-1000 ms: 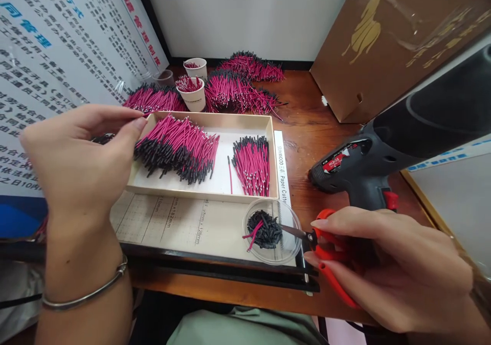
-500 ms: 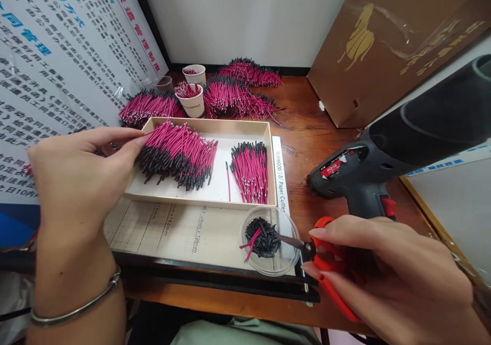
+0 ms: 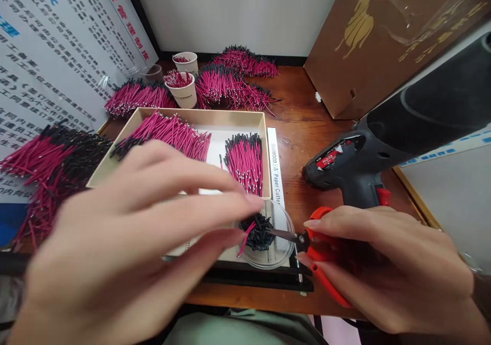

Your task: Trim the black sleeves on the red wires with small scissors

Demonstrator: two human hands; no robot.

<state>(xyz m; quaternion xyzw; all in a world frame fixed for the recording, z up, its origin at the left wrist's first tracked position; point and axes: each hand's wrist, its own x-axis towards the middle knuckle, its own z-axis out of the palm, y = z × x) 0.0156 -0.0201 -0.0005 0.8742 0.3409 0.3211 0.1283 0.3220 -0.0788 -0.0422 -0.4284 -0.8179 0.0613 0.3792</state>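
My left hand (image 3: 153, 237) is blurred, in front of the shallow box and at the left rim of a clear plastic cup (image 3: 286, 232). Its thumb and index finger are apart, close to a pink wire (image 3: 245, 240) that leans over short black pieces (image 3: 259, 237) in the cup. Nothing shows between the fingertips. In my right hand (image 3: 395, 258) are red-handled scissors (image 3: 322, 253), their blades pointing left over the cup. The box (image 3: 230, 117) holds a large pile of pink wires with black ends (image 3: 169, 132) and a neater bundle (image 3: 245, 163) on the right.
More wire heaps (image 3: 226, 86) lie behind the box, beside two paper cups (image 3: 184, 91). Another heap (image 3: 46, 166) is at the left. A black power tool (image 3: 345, 166) and a brown carton (image 3: 345, 43) stand at the right. A paper cutter (image 3: 274, 166) lies under the box.
My left hand has moved from the wire pile in the box, right and toward me, to the clear cup. My right hand still holds the scissors there. The view has shifted slightly.
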